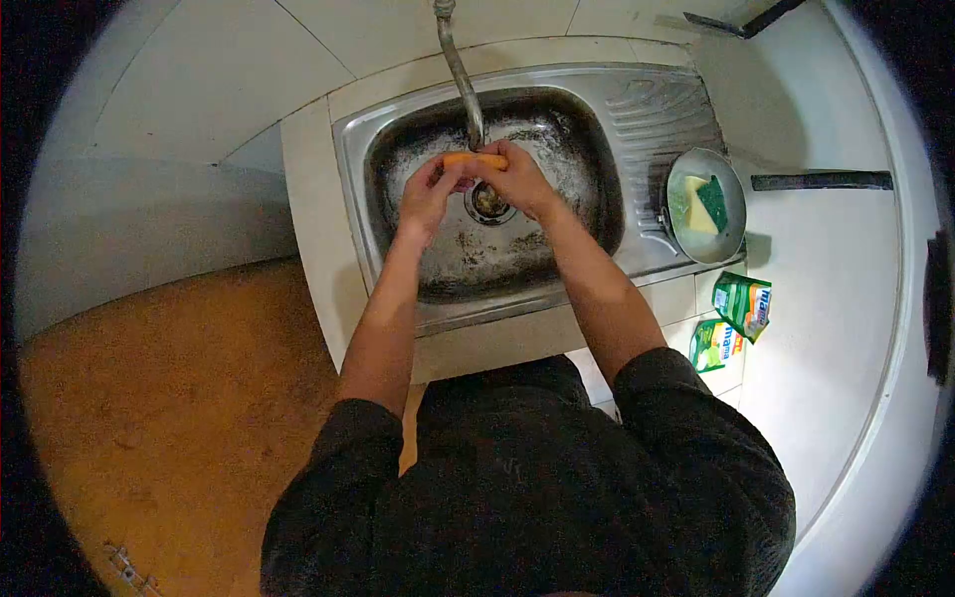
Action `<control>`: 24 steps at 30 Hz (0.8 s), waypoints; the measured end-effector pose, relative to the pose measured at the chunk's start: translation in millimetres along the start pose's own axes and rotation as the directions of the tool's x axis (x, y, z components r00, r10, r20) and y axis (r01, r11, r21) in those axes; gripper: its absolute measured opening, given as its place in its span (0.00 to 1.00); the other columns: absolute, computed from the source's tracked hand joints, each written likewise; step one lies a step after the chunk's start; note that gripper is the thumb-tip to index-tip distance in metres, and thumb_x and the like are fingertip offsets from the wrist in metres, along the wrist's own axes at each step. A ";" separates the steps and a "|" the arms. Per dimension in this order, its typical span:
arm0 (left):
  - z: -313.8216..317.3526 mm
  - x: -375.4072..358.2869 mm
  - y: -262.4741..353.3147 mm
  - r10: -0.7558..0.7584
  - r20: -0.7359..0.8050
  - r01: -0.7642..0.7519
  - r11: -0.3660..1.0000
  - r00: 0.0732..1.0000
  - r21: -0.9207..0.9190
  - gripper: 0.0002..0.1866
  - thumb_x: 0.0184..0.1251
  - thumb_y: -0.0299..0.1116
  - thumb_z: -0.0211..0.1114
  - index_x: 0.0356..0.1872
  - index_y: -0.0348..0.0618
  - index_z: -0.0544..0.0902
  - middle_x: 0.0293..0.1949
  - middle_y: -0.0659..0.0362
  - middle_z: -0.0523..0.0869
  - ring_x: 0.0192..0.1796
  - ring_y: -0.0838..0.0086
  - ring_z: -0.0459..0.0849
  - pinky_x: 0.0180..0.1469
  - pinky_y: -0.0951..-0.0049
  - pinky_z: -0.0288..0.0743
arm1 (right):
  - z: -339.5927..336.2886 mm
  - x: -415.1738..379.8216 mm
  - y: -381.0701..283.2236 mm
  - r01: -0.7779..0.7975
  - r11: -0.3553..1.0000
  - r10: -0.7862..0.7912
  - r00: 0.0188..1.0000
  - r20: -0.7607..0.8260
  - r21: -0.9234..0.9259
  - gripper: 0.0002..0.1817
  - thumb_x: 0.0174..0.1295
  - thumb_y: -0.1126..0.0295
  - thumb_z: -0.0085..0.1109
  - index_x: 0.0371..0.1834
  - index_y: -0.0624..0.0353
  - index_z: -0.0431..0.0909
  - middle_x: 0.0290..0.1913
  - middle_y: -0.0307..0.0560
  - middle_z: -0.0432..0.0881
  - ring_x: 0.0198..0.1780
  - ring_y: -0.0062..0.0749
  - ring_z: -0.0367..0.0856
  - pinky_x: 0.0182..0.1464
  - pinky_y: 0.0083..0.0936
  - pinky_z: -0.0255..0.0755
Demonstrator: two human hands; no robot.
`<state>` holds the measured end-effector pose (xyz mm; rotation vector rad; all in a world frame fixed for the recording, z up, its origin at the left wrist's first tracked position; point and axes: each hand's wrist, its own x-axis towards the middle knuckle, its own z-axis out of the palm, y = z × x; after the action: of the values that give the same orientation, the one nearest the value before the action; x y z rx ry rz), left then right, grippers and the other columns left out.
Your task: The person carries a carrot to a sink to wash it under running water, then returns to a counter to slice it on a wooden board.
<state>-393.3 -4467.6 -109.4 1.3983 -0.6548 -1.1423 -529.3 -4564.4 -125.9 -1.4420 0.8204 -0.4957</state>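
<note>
Both my hands are over the sink (pixel 468 261), just below the mouth of the metal tap (pixel 460 75). An orange carrot (pixel 460 159) lies crosswise between them, largely covered by fingers. My left hand (pixel 428 199) is closed on its left end, and my right hand (pixel 517 182) grips the right end. The two hands meet near the middle of the carrot. Beneath them is the round drain (pixel 489 202), with some brownish matter in it. Whether water is running cannot be made out.
On the ribbed drainboard (pixel 662 109) to the right sits a round metal bowl or pan (pixel 738 229) holding a yellow-and-green sponge (pixel 701 207). Two green packets (pixel 741 303) lie on the tiled counter nearer me. A wall stands close on the right.
</note>
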 end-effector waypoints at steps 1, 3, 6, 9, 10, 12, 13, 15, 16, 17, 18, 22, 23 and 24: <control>-0.3 0.6 -1.1 -0.001 0.001 0.001 1.000 1.000 -0.001 0.18 0.70 0.37 0.60 0.53 0.33 0.77 0.39 0.57 0.84 0.39 0.74 0.83 0.45 0.75 0.76 | -2.7 -1.0 -6.2 -0.037 0.999 0.036 0.999 0.027 0.034 0.17 0.67 0.61 0.56 0.51 0.62 0.74 0.38 0.40 0.79 0.34 0.19 0.74 0.36 0.18 0.70; -1.8 3.4 -5.2 -0.034 -0.025 0.029 0.985 0.999 -0.171 0.18 0.72 0.38 0.58 0.53 0.34 0.77 0.40 0.56 0.84 0.40 0.74 0.83 0.46 0.75 0.76 | -7.7 -0.2 -4.7 -0.075 0.995 0.071 0.996 0.058 0.064 0.18 0.67 0.61 0.56 0.53 0.62 0.72 0.38 0.40 0.78 0.34 0.17 0.73 0.35 0.17 0.69; -6.3 5.5 -7.1 -0.063 -0.008 0.062 0.988 0.998 -0.140 0.20 0.72 0.41 0.58 0.55 0.35 0.76 0.47 0.56 0.83 0.45 0.70 0.83 0.50 0.72 0.76 | -11.7 3.5 6.4 -0.168 0.920 0.126 0.982 0.139 0.355 0.20 0.62 0.59 0.62 0.49 0.64 0.75 0.36 0.42 0.80 0.35 0.23 0.76 0.35 0.18 0.72; 1.9 -1.1 -2.2 -0.028 -0.058 0.016 0.982 0.998 -0.187 0.19 0.72 0.39 0.58 0.54 0.34 0.76 0.44 0.55 0.83 0.43 0.72 0.83 0.48 0.74 0.77 | -4.9 -3.5 -0.8 -0.075 0.978 0.071 0.997 0.024 0.193 0.21 0.62 0.60 0.63 0.50 0.64 0.73 0.37 0.45 0.81 0.37 0.26 0.78 0.36 0.20 0.74; 4.2 -2.3 -4.9 -0.029 -0.059 0.018 0.983 0.998 -0.184 0.19 0.72 0.39 0.58 0.54 0.34 0.76 0.44 0.55 0.83 0.43 0.72 0.83 0.48 0.74 0.77 | 0.0 -5.2 -4.5 0.017 0.996 -0.011 0.997 -0.073 0.082 0.21 0.61 0.61 0.63 0.51 0.64 0.71 0.38 0.47 0.81 0.38 0.28 0.79 0.38 0.22 0.75; 6.6 -6.2 -10.5 0.014 -0.099 -0.032 0.982 0.995 -0.187 0.20 0.72 0.38 0.59 0.55 0.32 0.75 0.46 0.54 0.83 0.45 0.71 0.83 0.50 0.73 0.77 | 5.3 -5.8 -2.6 0.094 0.995 -0.098 0.982 -0.161 -0.032 0.22 0.61 0.61 0.63 0.52 0.64 0.70 0.38 0.48 0.81 0.39 0.29 0.80 0.40 0.23 0.75; 5.0 -7.7 -11.9 0.010 -0.098 -0.028 0.983 0.995 -0.184 0.20 0.72 0.38 0.59 0.55 0.32 0.75 0.46 0.54 0.83 0.45 0.71 0.83 0.50 0.73 0.77 | 6.2 -3.7 2.2 0.093 0.996 -0.093 0.985 -0.147 -0.005 0.23 0.60 0.62 0.64 0.52 0.64 0.69 0.39 0.49 0.81 0.40 0.31 0.80 0.43 0.25 0.76; 1.8 -8.2 -11.5 0.007 -0.078 -0.023 0.977 0.997 -0.214 0.19 0.71 0.36 0.59 0.55 0.32 0.74 0.46 0.53 0.83 0.45 0.70 0.84 0.51 0.72 0.77 | 6.5 1.5 10.6 0.095 0.995 -0.091 0.987 -0.135 0.022 0.24 0.59 0.62 0.65 0.52 0.65 0.68 0.40 0.51 0.81 0.41 0.32 0.81 0.45 0.27 0.76; 1.0 -8.7 -10.9 0.007 -0.079 -0.023 0.977 0.997 -0.213 0.19 0.71 0.36 0.59 0.55 0.32 0.74 0.46 0.53 0.83 0.45 0.70 0.84 0.51 0.72 0.77 | 7.1 3.8 15.7 0.102 0.994 -0.098 0.985 -0.143 0.025 0.24 0.58 0.62 0.66 0.51 0.65 0.69 0.41 0.51 0.81 0.42 0.33 0.81 0.46 0.28 0.76; -0.1 -9.7 -10.5 0.017 -0.069 -0.029 0.983 0.997 -0.180 0.19 0.71 0.36 0.59 0.55 0.32 0.74 0.46 0.53 0.82 0.45 0.70 0.84 0.51 0.71 0.77 | 7.7 4.9 21.3 0.108 0.994 -0.103 0.983 -0.151 0.028 0.24 0.56 0.63 0.67 0.50 0.65 0.69 0.41 0.51 0.81 0.43 0.33 0.81 0.47 0.29 0.75; -0.9 -10.6 -10.4 0.027 -0.059 -0.035 0.988 0.998 -0.148 0.19 0.72 0.36 0.58 0.55 0.31 0.74 0.46 0.52 0.82 0.45 0.70 0.84 0.51 0.71 0.77 | 7.3 2.9 16.2 0.107 0.994 -0.101 0.983 -0.151 0.030 0.24 0.56 0.63 0.67 0.50 0.65 0.69 0.41 0.51 0.81 0.43 0.33 0.81 0.47 0.29 0.75; -2.0 -9.9 -11.3 0.027 -0.055 -0.031 0.997 0.998 -0.064 0.18 0.71 0.35 0.59 0.55 0.31 0.74 0.47 0.51 0.82 0.45 0.69 0.84 0.50 0.71 0.78 | 3.8 -0.6 4.3 -0.014 0.998 0.021 0.992 -0.125 0.056 0.24 0.53 0.64 0.68 0.49 0.65 0.71 0.42 0.51 0.81 0.43 0.34 0.81 0.47 0.30 0.75; -3.3 -9.8 -11.7 0.045 -0.054 -0.048 0.997 0.998 -0.058 0.19 0.71 0.35 0.60 0.55 0.32 0.74 0.47 0.51 0.82 0.45 0.69 0.84 0.50 0.71 0.78 | 3.1 -0.7 3.6 -0.044 0.997 0.051 0.992 -0.113 0.067 0.24 0.53 0.64 0.68 0.48 0.65 0.71 0.42 0.52 0.81 0.43 0.34 0.81 0.47 0.30 0.75; -2.5 -10.9 -10.2 0.062 -0.053 -0.065 0.996 0.997 -0.053 0.19 0.70 0.35 0.60 0.55 0.32 0.74 0.47 0.51 0.82 0.45 0.69 0.84 0.50 0.72 0.79 | 2.1 -0.6 5.3 -0.046 0.997 0.054 0.992 -0.113 0.065 0.24 0.53 0.64 0.68 0.48 0.65 0.71 0.42 0.52 0.81 0.43 0.34 0.81 0.47 0.30 0.75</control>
<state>-397.4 -4454.9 -116.6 1.3467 -0.6226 -1.0635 -529.1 -4562.0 -131.2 -1.3416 0.9226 -0.5654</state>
